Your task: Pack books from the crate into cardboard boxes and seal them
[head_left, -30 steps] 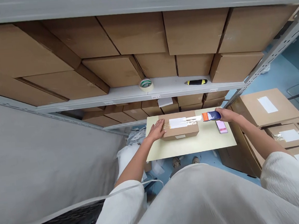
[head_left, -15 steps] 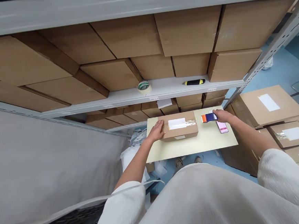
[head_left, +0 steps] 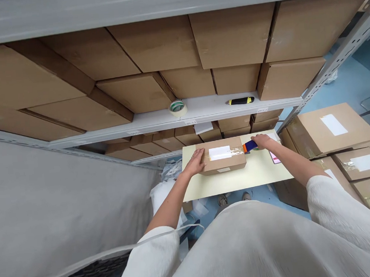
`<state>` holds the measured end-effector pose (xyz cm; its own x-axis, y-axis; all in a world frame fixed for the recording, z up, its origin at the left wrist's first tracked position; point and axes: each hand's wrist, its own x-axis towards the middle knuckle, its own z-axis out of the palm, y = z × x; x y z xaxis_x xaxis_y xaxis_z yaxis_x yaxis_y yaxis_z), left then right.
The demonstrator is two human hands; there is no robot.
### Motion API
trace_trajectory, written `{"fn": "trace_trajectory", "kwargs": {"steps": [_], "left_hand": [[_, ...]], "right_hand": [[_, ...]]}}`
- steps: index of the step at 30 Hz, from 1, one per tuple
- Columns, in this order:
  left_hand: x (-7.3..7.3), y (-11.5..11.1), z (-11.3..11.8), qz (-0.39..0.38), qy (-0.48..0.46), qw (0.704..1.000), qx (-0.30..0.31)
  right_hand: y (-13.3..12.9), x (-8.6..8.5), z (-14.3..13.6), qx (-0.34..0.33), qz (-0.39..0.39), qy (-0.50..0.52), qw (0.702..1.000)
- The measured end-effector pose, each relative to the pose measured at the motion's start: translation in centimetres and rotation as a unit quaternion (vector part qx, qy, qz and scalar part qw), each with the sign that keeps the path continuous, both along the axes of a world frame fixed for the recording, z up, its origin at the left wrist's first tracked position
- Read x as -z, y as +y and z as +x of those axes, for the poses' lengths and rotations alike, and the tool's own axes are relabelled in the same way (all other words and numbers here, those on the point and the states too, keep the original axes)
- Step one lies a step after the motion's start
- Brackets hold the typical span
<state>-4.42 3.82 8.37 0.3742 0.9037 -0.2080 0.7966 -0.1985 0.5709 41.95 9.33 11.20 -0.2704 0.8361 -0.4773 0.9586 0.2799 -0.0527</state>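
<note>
One tape disp. [head_left: 250,145] ptly hidden by R hand [head_left: 262,141].

The right hand [head_left: 261,141] is covering one end of the blue tape dispenser [head_left: 250,146], while the forearm [head_left: 289,161] is hiding part of the pink-screened phone [head_left: 274,158]. The bottom edge is cutting off the black crate [head_left: 93,270]. Print on the shelf tags [head_left: 190,122] is appearing too small to read.
</note>
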Motion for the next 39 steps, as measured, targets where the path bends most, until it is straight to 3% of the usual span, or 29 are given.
{"fn": "trace_trajectory", "kwargs": {"steps": [3, 8, 13, 15, 18, 22, 27, 29, 34, 39], "left_hand": [[0.0, 0.2, 0.0, -0.002, 0.004, 1.0, 0.001], [0.1, 0.6, 0.0, -0.006, 0.011, 1.0, 0.015], [0.3, 0.8, -0.1, -0.007, 0.017, 1.0, 0.013], [0.4, 0.8, 0.0, -0.007, 0.015, 1.0, 0.006], [0.3, 0.8, 0.1, -0.009, 0.011, 1.0, 0.006], [0.1, 0.7, 0.2, -0.007, 0.014, 1.0, 0.015], [0.1, 0.5, 0.0, -0.001, 0.001, 1.0, 0.024], [0.1, 0.4, 0.0, 0.006, -0.006, 1.0, 0.025], [0.7, 0.1, 0.1, 0.024, -0.034, 0.999, 0.015], [1.5, -0.2, 0.0, 0.025, -0.057, 0.998, -0.007]], "right_hand": [[1.1, -0.3, -1.1, 0.002, 0.001, 0.0, 1.0], [1.6, -0.9, -3.3, 0.076, 0.006, 0.039, 0.996], [-1.4, 0.5, -5.7, 0.072, 0.034, 0.034, 0.996], [-2.8, 1.1, -5.7, 0.102, 0.022, 0.015, 0.994], [-4.2, 0.7, -3.6, 0.131, -0.008, 0.008, 0.991], [-5.3, -1.5, 1.0, 0.194, 0.003, 0.038, 0.98], [-6.9, -4.3, 3.8, 0.325, 0.009, 0.201, 0.924], [-7.1, -5.3, 3.7, 0.34, 0.031, 0.257, 0.904], [-6.1, -7.7, 1.2, 0.241, 0.105, 0.348, 0.9], [-2.6, -11.1, -4.6, 0.061, 0.236, 0.395, 0.886]]}}
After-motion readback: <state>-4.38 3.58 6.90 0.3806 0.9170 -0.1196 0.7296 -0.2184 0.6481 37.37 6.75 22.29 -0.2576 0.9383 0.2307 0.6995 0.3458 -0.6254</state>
